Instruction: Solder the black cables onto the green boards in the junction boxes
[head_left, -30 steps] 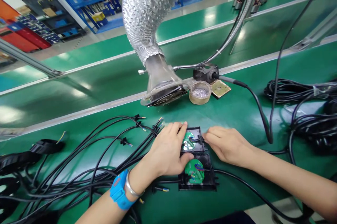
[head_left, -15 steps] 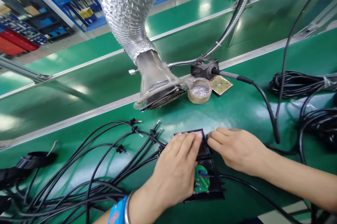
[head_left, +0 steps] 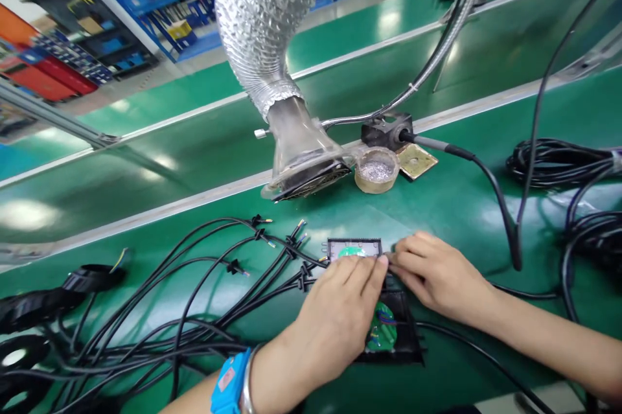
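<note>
Two shallow black plastic cases lie end to end on the bench. The upper case [head_left: 356, 243] shows a pale inside and part of a green circuit board [head_left: 350, 251]. My left hand [head_left: 335, 310] is bent over it, hiding most of it, with fingertips gripping its right side. My right hand [head_left: 427, 271] is closed in a pinch against that same side, meeting the left fingertips. A black cable [head_left: 527, 294] emerges from behind my right wrist; its end at the fingers is mostly hidden. In the lower case [head_left: 408, 336] sits another green board [head_left: 383, 333] with coloured wires and a cable leaving rightward.
Several black cables [head_left: 189, 326] with stripped ends spread to the left. A fume-extractor hood [head_left: 308, 164] hangs above. Behind are a soldering-iron stand [head_left: 386, 131], a round tin [head_left: 376, 171] and a sponge tray [head_left: 416, 162]. Coiled cables [head_left: 558, 164] lie at the right.
My left hand has slid down off the upper case's far part, uncovering its pale inside and green board. Its fingertips now meet my right hand's. The view has shifted slightly.
</note>
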Tool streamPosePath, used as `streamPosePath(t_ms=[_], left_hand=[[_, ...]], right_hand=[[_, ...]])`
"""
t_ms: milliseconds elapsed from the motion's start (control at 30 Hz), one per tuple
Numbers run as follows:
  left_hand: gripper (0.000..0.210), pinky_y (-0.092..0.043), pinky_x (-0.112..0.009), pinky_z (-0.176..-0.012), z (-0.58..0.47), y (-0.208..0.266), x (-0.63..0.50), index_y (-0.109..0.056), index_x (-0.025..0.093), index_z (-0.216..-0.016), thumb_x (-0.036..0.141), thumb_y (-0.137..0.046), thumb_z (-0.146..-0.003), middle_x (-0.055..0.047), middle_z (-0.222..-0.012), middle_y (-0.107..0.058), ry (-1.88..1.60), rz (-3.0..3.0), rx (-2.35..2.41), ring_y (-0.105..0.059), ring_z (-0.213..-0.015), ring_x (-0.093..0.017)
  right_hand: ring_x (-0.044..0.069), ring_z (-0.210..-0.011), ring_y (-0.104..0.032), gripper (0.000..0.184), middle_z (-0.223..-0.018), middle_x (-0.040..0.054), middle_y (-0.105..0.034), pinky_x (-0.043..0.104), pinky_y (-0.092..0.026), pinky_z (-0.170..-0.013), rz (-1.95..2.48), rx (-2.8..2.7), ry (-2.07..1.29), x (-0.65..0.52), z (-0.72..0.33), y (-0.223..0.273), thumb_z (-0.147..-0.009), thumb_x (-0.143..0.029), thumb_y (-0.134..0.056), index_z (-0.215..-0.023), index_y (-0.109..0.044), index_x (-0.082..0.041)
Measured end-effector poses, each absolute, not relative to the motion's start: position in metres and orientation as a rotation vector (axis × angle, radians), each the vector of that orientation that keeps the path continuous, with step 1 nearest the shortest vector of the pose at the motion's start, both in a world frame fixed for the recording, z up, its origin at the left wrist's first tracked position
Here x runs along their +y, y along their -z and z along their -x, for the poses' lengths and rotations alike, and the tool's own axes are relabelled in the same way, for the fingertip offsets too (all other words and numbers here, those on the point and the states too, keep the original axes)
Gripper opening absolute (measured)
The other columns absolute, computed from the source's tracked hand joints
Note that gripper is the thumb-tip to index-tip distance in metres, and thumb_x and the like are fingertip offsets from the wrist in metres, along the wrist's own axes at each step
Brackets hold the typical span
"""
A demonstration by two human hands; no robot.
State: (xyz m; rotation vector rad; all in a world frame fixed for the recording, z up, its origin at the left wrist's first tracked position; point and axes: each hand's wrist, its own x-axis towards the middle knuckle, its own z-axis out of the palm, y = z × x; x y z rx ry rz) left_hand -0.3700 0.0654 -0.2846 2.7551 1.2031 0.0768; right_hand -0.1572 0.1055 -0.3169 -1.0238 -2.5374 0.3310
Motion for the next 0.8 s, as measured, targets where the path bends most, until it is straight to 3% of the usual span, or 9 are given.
streamPosePath(t_ms=[100,233,333,467,700,800], left_hand=[[0.057,-0.036,-0.037,-0.108,0.366,0.287,0.054,-0.024,-0.001,-0.144,0.009,-0.03,-0.088,-0.02,-0.144,-0.043,-0.074,-2.812,1.151,-0.044,-0.13,-0.029],[0.072,-0.035,-0.045,-0.108,0.361,0.279,0.054,-0.016,-0.013,-0.141,0.013,-0.043,-0.08,-0.032,-0.142,-0.039,-0.053,-2.705,1.116,-0.043,-0.131,-0.035],[0.073,-0.037,-0.046,-0.107,0.377,0.269,0.065,-0.019,-0.003,-0.144,0.016,-0.046,-0.079,-0.022,-0.134,-0.053,-0.191,-2.452,1.112,-0.056,-0.117,-0.028],[0.045,-0.043,-0.036,-0.101,0.414,0.26,0.084,-0.05,0.017,-0.128,0.016,-0.05,-0.083,-0.007,-0.125,-0.062,-0.469,-2.221,1.312,-0.056,-0.114,-0.019],[0.035,-0.049,-0.034,-0.081,0.421,0.265,0.11,-0.065,0.02,-0.108,0.034,-0.068,-0.077,-0.004,-0.093,-0.058,-0.104,-2.313,1.263,-0.059,-0.088,-0.021],[0.021,-0.047,-0.028,-0.074,0.416,0.269,0.119,-0.068,0.019,-0.092,0.035,-0.066,-0.08,-0.002,-0.086,-0.058,-0.047,-2.332,1.176,-0.059,-0.08,-0.018]], right_hand=[[0.016,-0.079,-0.048,0.015,-0.083,0.0042,-0.057,0.032,-0.04,-0.072,1.074,-2.4,-0.69,0.11,0.156,0.316,-0.095,-0.022,-0.046,-0.094,-0.061,-0.018],[0.017,-0.076,-0.046,0.021,-0.077,0.0041,-0.054,0.031,-0.039,-0.068,1.054,-2.417,-0.766,0.116,0.154,0.318,-0.096,-0.021,-0.041,-0.086,-0.059,-0.016],[0.017,-0.074,-0.045,0.021,-0.075,0.0036,-0.053,0.032,-0.038,-0.068,1.048,-2.517,-0.719,0.121,0.152,0.312,-0.095,-0.021,-0.042,-0.083,-0.058,-0.018],[0.022,-0.087,-0.046,0.013,-0.093,0.0077,-0.056,0.04,-0.039,-0.078,1.022,-2.522,-0.435,0.123,0.168,0.291,-0.087,-0.019,-0.048,-0.096,-0.057,-0.018],[0.019,-0.078,-0.041,0.021,-0.08,0.006,-0.051,0.032,-0.038,-0.069,0.766,-2.529,-0.677,0.131,0.226,0.295,-0.064,-0.005,-0.046,-0.081,-0.048,-0.015],[0.019,-0.077,-0.039,0.011,-0.079,0.0065,-0.05,0.033,-0.036,-0.07,0.772,-2.515,-0.644,0.134,0.23,0.309,-0.069,-0.011,-0.05,-0.08,-0.051,-0.014]])
